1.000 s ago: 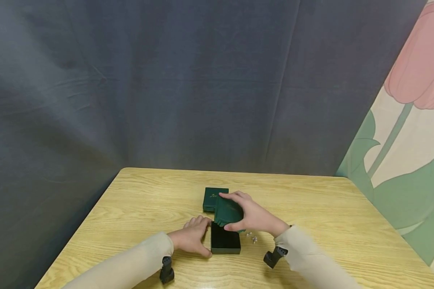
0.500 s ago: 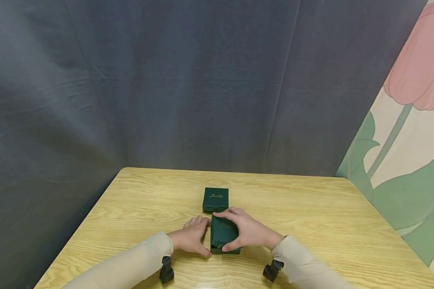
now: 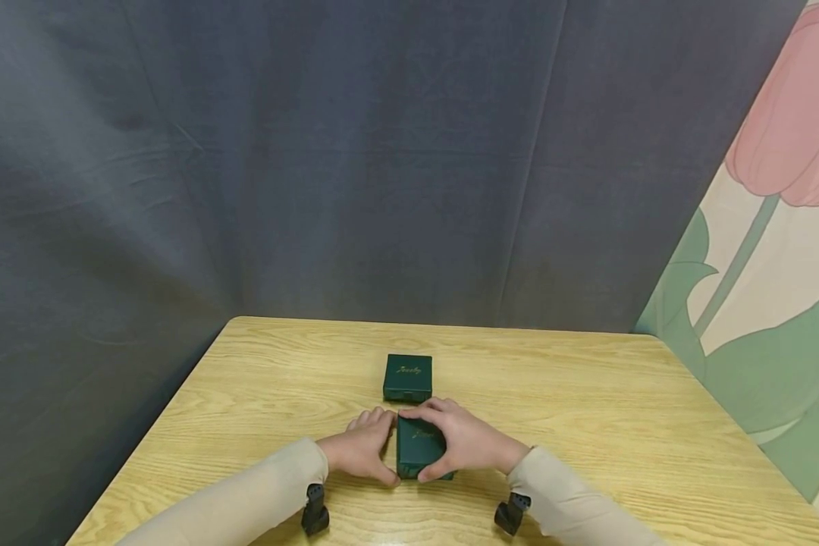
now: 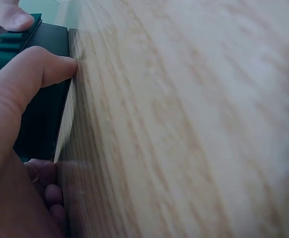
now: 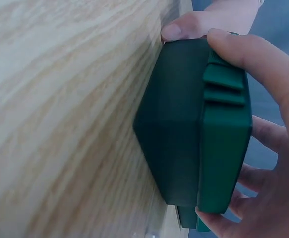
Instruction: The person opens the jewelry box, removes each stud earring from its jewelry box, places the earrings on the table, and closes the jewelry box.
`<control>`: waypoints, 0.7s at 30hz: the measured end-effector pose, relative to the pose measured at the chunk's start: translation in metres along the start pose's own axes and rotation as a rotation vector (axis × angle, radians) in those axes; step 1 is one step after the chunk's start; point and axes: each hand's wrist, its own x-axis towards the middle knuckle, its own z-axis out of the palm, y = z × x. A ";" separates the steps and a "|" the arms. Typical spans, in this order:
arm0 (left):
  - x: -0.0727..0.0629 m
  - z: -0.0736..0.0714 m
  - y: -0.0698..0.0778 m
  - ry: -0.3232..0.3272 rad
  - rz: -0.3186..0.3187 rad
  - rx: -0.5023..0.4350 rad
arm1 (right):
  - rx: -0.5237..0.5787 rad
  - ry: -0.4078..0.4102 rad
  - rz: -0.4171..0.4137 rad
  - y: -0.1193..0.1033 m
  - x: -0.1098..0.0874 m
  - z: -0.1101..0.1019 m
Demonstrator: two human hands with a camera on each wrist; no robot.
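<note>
A dark green jewelry box stands on the table in front of the person, its lid (image 3: pixel 415 453) over its base (image 5: pixel 171 119). Gold lettering on the lid is partly covered by the right hand (image 3: pixel 465 440). That hand spans the lid, thumb at the front edge by a folded ribbon bow (image 5: pixel 224 87) and fingers along the back edge. On the box's left side, the left hand (image 3: pixel 360 447) holds the base between its thumb at the near corner and its fingers at the far one. The inside of the box is hidden.
Just behind stands a second green box (image 3: pixel 407 373) with gold lettering on top. Both boxes rest on a light wood table (image 3: pixel 280 379). A dark curtain (image 3: pixel 382 167) hangs behind it, and a flower-painted wall (image 3: pixel 771 303) rises at the right.
The right hand has brought the lid toward the person and down onto the black-topped base. Small pale items right of the box are now out of sight. The left hand has stayed in place.
</note>
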 end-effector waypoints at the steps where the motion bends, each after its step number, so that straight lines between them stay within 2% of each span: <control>1: 0.000 0.000 0.000 0.000 0.001 -0.003 | -0.004 -0.001 -0.001 0.000 0.000 0.000; 14: -0.002 -0.002 0.002 -0.001 -0.007 -0.007 | -0.018 -0.023 -0.005 0.000 0.002 0.004; 21: -0.001 -0.001 0.001 -0.011 -0.007 -0.019 | 0.059 -0.052 -0.002 0.004 0.002 0.007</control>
